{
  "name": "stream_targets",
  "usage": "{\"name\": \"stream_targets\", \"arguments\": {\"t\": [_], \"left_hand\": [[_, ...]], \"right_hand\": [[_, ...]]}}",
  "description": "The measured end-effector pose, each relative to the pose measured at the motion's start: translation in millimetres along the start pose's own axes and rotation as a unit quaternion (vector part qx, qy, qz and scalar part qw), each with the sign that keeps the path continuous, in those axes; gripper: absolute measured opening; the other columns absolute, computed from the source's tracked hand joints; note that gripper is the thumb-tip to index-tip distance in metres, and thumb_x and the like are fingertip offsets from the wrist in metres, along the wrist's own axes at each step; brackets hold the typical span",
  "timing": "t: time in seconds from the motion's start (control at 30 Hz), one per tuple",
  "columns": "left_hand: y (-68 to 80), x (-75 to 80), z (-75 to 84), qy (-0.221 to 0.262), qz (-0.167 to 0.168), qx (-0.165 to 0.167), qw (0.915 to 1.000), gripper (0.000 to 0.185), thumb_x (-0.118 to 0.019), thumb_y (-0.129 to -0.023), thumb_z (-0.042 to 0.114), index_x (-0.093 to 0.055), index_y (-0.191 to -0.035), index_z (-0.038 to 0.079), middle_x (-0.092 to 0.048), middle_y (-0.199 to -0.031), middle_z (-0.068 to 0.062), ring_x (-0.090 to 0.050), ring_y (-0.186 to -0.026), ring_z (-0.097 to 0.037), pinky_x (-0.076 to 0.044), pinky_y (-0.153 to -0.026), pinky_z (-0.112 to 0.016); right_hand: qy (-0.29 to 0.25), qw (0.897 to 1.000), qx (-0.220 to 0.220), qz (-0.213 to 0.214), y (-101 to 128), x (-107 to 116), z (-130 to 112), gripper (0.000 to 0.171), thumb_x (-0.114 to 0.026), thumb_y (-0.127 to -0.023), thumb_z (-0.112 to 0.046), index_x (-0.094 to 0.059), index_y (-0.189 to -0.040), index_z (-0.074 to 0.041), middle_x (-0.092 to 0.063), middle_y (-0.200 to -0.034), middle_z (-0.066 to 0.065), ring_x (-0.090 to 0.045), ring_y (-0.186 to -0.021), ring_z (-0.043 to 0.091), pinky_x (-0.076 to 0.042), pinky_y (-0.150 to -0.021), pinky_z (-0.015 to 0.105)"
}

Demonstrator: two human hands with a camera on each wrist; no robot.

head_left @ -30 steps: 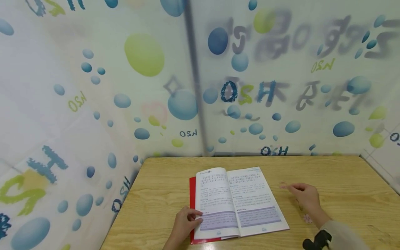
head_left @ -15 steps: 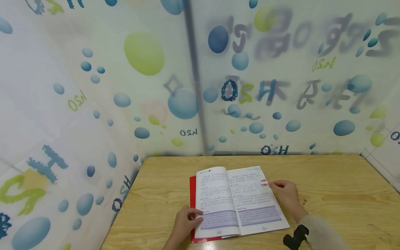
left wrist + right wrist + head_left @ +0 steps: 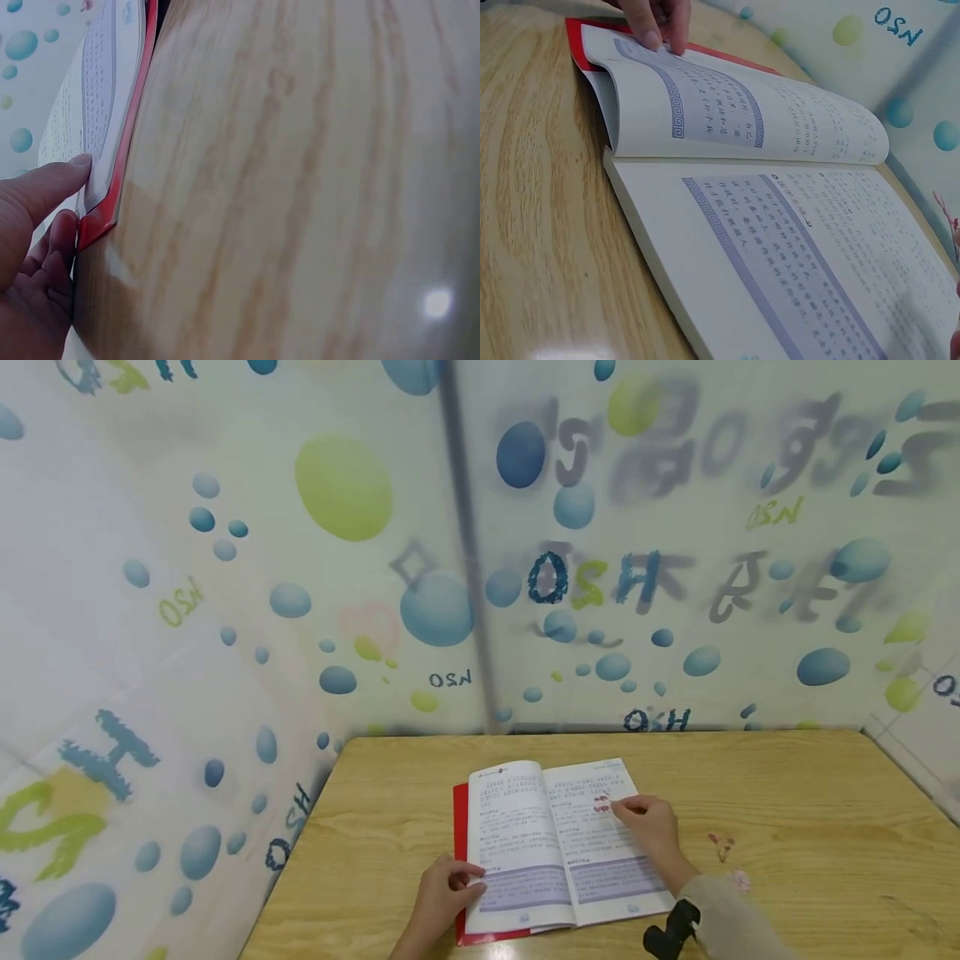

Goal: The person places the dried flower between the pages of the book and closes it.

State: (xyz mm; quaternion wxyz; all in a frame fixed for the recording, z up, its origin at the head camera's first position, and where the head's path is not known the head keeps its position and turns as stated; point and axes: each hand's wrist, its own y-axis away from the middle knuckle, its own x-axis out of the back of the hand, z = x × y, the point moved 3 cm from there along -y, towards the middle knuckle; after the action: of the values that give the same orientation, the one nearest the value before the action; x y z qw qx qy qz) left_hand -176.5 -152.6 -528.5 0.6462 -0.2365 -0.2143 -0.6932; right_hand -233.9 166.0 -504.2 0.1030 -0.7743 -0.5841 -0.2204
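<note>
"Hands and book: how do they sit on the clock face, seen from the head camera?"

"The open book (image 3: 557, 845) lies on the worktop (image 3: 390, 810). From its middle, the left hand (image 3: 441, 893) is at eight o'clock and the right hand (image 3: 652, 831) at three, over the right page."

"What does the right one hold?"

"A small red sprig (image 3: 602, 804), pinched between thumb and forefinger, the tips closed narrow. It points to ten o'clock from that hand and shows above the right page's upper half; whether it touches the paper cannot be told."

"And the left one?"

"Thumb and forefinger curl onto the left page's edge and hold it, a slim gap between them. The sprig is at two o'clock from there, well apart."

"Anything else near?"

"A brownish-red flower piece (image 3: 722, 847) on the wood, between three and four o'clock from the right hand, and a pale pink flower (image 3: 741, 882) at four. The red cover (image 3: 462, 827) juts out at the book's nine o'clock side."
</note>
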Motion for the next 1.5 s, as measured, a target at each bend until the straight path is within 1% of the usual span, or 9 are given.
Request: {"name": "stream_targets", "arguments": {"t": [0.13, 0.33, 0.5, 0.63, 0.77, 0.87, 1.03, 1.3, 1.5], "left_hand": [[0.5, 0.1, -1.4, -0.002, -0.001, 0.004, 1.0000, 0.013, -0.076, -0.074, 0.011, -0.073, -0.086, 0.012, -0.046, -0.074, 0.001, -0.044, -0.068, -0.012, -0.039, -0.058, -0.020], [-1.6, -0.4, -1.8, 0.002, -0.001, 0.005, 1.0000, 0.012, -0.075, -0.074, 0.011, -0.073, -0.087, 0.012, -0.046, -0.075, 0.001, -0.044, -0.069, -0.013, -0.039, -0.059, -0.020], [-1.0, -0.8, -1.8, -0.007, 0.001, 0.005, 1.0000, 0.013, -0.076, -0.073, 0.011, -0.073, -0.086, 0.012, -0.046, -0.074, 0.001, -0.044, -0.068, -0.014, -0.039, -0.058, -0.020], [-0.5, -0.5, -1.8, -0.005, 0.002, -0.003, 1.0000, 0.013, -0.076, -0.073, 0.011, -0.073, -0.086, 0.012, -0.046, -0.073, 0.001, -0.044, -0.067, -0.013, -0.039, -0.058, -0.020], [-0.6, -0.6, -1.3, 0.000, 0.001, -0.009, 1.0000, 0.012, -0.076, -0.073, 0.012, -0.073, -0.085, 0.012, -0.046, -0.073, 0.001, -0.044, -0.067, -0.012, -0.038, -0.058, -0.020], [-0.3, -0.4, -0.7, 0.005, 0.001, -0.011, 0.9999, 0.012, -0.076, -0.073, 0.011, -0.073, -0.085, 0.011, -0.046, -0.074, 0.001, -0.044, -0.067, -0.012, -0.038, -0.058, -0.020], [0.6, 0.1, -0.2, 0.003, 0.002, -0.009, 1.0000, 0.012, -0.076, -0.073, 0.011, -0.073, -0.085, 0.011, -0.046, -0.074, 0.001, -0.044, -0.067, -0.012, -0.038, -0.057, -0.020], [0.4, -0.3, -1.0, 0.000, 0.001, 0.002, 1.0000, 0.012, -0.076, -0.074, 0.011, -0.073, -0.086, 0.011, -0.046, -0.074, 0.001, -0.044, -0.068, -0.014, -0.039, -0.058, -0.020], [0.2, 0.4, 0.2, 0.004, 0.001, 0.001, 1.0000, 0.012, -0.076, -0.074, 0.011, -0.073, -0.086, 0.011, -0.046, -0.074, 0.001, -0.044, -0.068, -0.013, -0.039, -0.058, -0.020]], "right_hand": [[0.004, 1.000, 0.005, 0.002, 3, -9, -2, 0.028, -0.066, -0.082, -0.020, -0.066, -0.092, 0.006, -0.060, -0.085, 0.012, -0.050, -0.079, 0.024, -0.039, -0.064, 0.028], [0.006, 0.999, 0.024, 0.031, 4, -22, -3, 0.024, -0.069, -0.078, -0.018, -0.068, -0.085, 0.005, -0.060, -0.075, 0.009, -0.052, -0.072, 0.022, -0.039, -0.061, 0.029], [0.025, 0.998, 0.027, 0.048, 8, -37, -3, 0.021, -0.067, -0.078, -0.019, -0.068, -0.081, 0.002, -0.058, -0.076, 0.009, -0.051, -0.071, 0.022, -0.038, -0.062, 0.030], [0.048, 0.997, 0.033, 0.057, 14, -48, -8, 0.020, -0.067, -0.077, -0.020, -0.069, -0.080, -0.001, -0.056, -0.076, 0.008, -0.049, -0.073, 0.023, -0.036, -0.064, 0.033], [0.058, 0.996, 0.033, 0.065, 20, -56, -13, 0.019, -0.066, -0.077, -0.021, -0.069, -0.080, -0.002, -0.054, -0.076, 0.008, -0.045, -0.076, 0.025, -0.032, -0.064, 0.036], [0.062, 0.995, 0.029, 0.071, 24, -61, -15, 0.019, -0.066, -0.078, -0.022, -0.068, -0.079, -0.003, -0.053, -0.077, 0.008, -0.043, -0.077, 0.026, -0.030, -0.065, 0.036], [0.073, 0.994, 0.029, 0.081, 27, -66, -13, 0.019, -0.067, -0.078, -0.022, -0.069, -0.077, -0.004, -0.054, -0.075, 0.006, -0.042, -0.076, 0.027, -0.029, -0.067, 0.038], [0.087, 0.993, 0.027, 0.077, 32, -71, -11, 0.019, -0.068, -0.079, -0.024, -0.068, -0.078, -0.006, -0.054, -0.078, 0.006, -0.043, -0.081, 0.028, -0.028, -0.077, 0.044], [0.095, 0.991, 0.041, 0.087, 31, -71, -10, 0.016, -0.068, -0.077, -0.024, -0.067, -0.074, -0.008, -0.052, -0.074, 0.005, -0.043, -0.078, 0.027, -0.027, -0.074, 0.044]]}}
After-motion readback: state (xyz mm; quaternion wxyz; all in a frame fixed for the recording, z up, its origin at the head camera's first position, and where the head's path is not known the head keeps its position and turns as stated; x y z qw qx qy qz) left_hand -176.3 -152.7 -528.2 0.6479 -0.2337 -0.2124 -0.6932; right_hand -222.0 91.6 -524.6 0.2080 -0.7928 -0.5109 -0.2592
